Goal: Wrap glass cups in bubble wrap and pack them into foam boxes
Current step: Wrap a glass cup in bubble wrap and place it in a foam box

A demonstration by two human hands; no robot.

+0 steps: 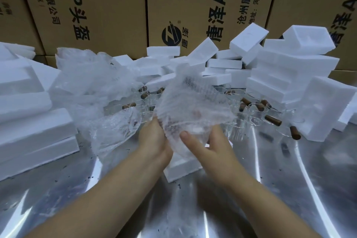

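Observation:
Both hands hold a bundle of bubble wrap [190,108] above the metal table, its loose end sticking upward. My left hand [154,141] grips its lower left side and my right hand [208,145] clasps its lower right, thumb across the front. The wrap blurs whatever is inside, so I cannot tell if a cup is in it. Directly under the hands lies a white foam box [181,166]. Behind the bundle stand several glass cups [255,114] with brown wooden handles.
A heap of loose bubble wrap [92,83] lies left of the hands. Foam boxes are stacked at the left [32,121], along the back [193,62] and at the right [297,75]. Cardboard cartons [119,6] wall off the back. The shiny metal table [193,208] reaches the near edge.

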